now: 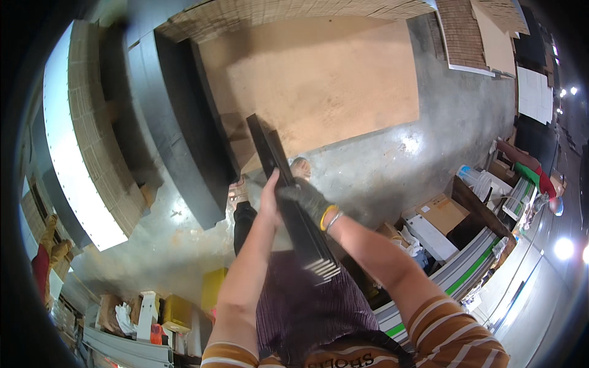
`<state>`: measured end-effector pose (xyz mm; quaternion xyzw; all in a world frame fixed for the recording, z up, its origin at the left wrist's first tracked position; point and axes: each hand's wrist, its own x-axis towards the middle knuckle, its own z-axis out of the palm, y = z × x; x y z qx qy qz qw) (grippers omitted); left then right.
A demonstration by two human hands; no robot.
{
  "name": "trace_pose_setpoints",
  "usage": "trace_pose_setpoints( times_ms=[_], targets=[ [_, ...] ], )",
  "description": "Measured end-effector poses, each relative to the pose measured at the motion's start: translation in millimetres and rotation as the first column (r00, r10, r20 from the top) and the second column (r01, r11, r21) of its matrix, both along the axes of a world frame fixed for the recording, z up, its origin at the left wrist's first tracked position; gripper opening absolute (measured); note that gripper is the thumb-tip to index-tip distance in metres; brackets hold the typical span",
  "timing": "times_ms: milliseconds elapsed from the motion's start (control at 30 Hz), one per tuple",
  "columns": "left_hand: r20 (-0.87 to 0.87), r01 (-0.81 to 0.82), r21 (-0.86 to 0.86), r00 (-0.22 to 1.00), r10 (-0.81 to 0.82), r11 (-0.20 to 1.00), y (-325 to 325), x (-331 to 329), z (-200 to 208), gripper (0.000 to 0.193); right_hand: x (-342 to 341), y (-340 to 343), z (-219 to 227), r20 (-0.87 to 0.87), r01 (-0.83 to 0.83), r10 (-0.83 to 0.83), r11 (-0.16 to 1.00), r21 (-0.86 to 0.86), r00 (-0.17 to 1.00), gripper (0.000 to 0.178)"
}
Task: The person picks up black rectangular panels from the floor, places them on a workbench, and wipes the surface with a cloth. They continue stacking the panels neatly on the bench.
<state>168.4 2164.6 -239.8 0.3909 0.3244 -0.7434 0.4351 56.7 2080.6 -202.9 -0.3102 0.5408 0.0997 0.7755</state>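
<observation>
I hold a small stack of long, narrow black boards (300,232) slantwise in front of my body. Their pale cut ends point down toward my lap, and the far end reaches toward a brown sheet (331,86) on the floor. My bare left hand (269,195) is closed around the left side of the stack, with the thumb along its edge. On the right side, my right hand (311,201), in a dark grey glove with a yellow cuff, also grips the boards; its fingertips are partly hidden.
A tall stack of black panels (184,135) stands to the left. Beyond it is a stack with a white top (83,153). At right lie cardboard boxes (445,211) and long metal rails (469,270) with a green stripe. A yellow box (177,313) sits at lower left.
</observation>
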Motion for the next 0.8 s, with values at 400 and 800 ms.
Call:
trace_pose_setpoints(
  times_ms=[400,800],
  targets=[
    [0.116,-0.491,-0.118,0.856,0.503,0.863,-67,47,31,0.056,2,-72,76,-0.229,-0.520,0.503,0.573,-0.634,0.833,0.115],
    [0.232,-0.348,-0.442,0.846,0.480,0.827,-106,73,-49,0.049,59,-136,-55,0.047,-0.148,0.504,0.341,-0.928,0.862,0.113]
  ],
)
